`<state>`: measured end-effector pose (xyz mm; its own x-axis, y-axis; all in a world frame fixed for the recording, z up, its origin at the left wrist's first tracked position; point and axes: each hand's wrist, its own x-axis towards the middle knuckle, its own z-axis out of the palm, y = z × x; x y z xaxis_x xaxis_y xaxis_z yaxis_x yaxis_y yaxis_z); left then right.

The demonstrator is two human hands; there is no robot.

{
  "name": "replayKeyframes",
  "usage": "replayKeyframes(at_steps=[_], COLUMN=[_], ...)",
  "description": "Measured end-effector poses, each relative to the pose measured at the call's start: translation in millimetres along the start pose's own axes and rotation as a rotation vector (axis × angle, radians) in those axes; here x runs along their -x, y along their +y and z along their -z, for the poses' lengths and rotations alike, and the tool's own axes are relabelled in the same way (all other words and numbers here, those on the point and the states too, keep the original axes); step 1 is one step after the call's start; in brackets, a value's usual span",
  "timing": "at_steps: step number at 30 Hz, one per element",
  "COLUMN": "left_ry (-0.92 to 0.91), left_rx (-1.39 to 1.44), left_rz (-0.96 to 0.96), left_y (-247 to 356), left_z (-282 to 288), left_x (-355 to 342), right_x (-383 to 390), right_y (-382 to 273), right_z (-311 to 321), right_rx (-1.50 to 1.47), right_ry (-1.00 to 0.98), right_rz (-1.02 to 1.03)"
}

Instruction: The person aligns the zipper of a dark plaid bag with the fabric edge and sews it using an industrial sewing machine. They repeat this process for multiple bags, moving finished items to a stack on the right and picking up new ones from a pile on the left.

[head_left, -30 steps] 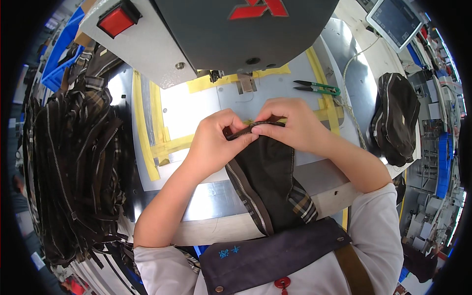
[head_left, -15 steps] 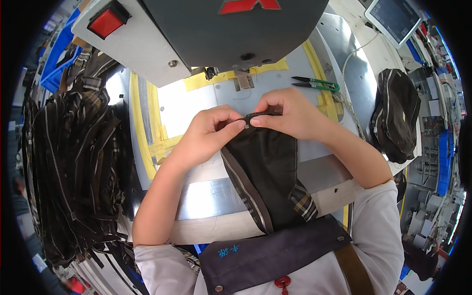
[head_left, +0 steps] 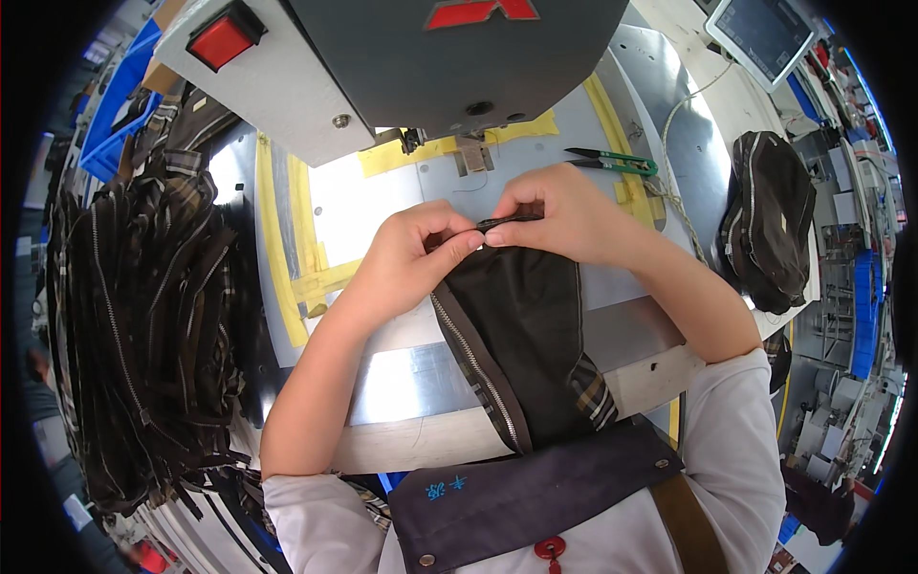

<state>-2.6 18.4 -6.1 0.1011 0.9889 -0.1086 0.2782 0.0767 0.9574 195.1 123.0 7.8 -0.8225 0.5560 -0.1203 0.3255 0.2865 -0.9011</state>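
Note:
A dark fabric piece [head_left: 521,335] with a zipper along its left side and a plaid edge lies on the metal sewing table [head_left: 402,383], hanging toward my lap. My left hand [head_left: 411,253] pinches its top edge at the left. My right hand [head_left: 559,210] pinches the same edge just to the right, fingertips almost touching those of the left. Both hands sit a short way in front of the presser foot [head_left: 470,153] of the grey sewing machine [head_left: 382,48].
A big heap of dark zippered plaid pieces [head_left: 143,316] fills the left. Green-handled snips [head_left: 612,161] lie behind my right hand. A stack of dark finished pieces [head_left: 770,220] rests at the right. Yellow tape [head_left: 273,239] marks the table. A screen [head_left: 765,29] stands far right.
Both hands have crept slightly toward the machine with the fabric's top edge, and the fingers have drawn closer together on that edge.

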Motion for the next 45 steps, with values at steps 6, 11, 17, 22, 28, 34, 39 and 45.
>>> replayKeyframes(at_steps=[6,11,17,22,28,34,39,45], left_ry=[0.045,0.236,0.403,0.389,0.379,0.393,0.439,0.374], left_rx=[0.042,-0.261,-0.472,-0.429,-0.516,-0.503,-0.489,-0.515], left_rz=[-0.013,-0.071,-0.049,0.05,0.041,0.091,0.095,0.143], left_y=[-5.3,5.4,7.9,8.0,2.1,1.0,0.9,7.7], left_z=[-2.4,-8.2,-8.0,-3.8,-2.1,-4.5,-1.1,1.5], left_x=[-0.2,-1.5,-11.1,-35.4,-51.3,-59.0,-63.9,-59.8], right_x=[3.4,-7.8,-23.0,-35.8,-54.6,-63.0,-72.9,-62.7], right_y=[-0.1,10.9,11.3,11.9,16.4,19.2,22.2,16.0], right_z=[-6.7,-7.0,1.2,15.9,28.8,36.3,36.3,34.6], right_rx=[-0.108,0.004,0.25,0.359,0.512,0.48,0.51,0.545], right_ry=[0.083,0.17,0.152,0.135,0.055,0.069,0.071,0.121], right_rz=[-0.033,0.02,0.006,-0.037,-0.032,-0.073,-0.061,0.001])
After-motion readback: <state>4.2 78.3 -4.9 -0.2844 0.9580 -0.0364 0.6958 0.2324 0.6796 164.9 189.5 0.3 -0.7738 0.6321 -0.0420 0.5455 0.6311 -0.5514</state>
